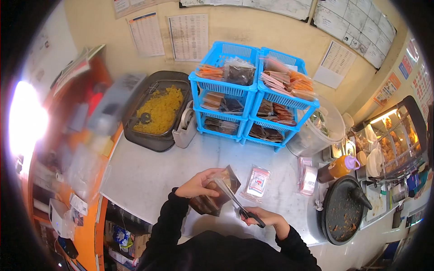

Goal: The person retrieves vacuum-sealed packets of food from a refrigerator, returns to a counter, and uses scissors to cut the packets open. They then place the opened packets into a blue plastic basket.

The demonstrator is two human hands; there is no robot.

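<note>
My left hand [200,185] grips a brown, glossy plastic packet [207,205], tilted above the metal tabletop in front of me. What the packet contains is hard to make out. In my right hand [259,216] is a pair of scissors [239,204] with black handles; their blades point up and left, over the packet. Whether the blades touch the plastic cannot be told. Just right of the packet, a bundle of small clear zip bags [256,183] lies flat on the table.
Blue stacked baskets [222,88] full of sachets stand at the back. Left of them are a tape dispenser [185,128] and a tray of yellow crumbly food [159,111]. To the right are a clear tub [313,135], a sauce bottle [334,169] and a stone mortar [342,213] with a pestle.
</note>
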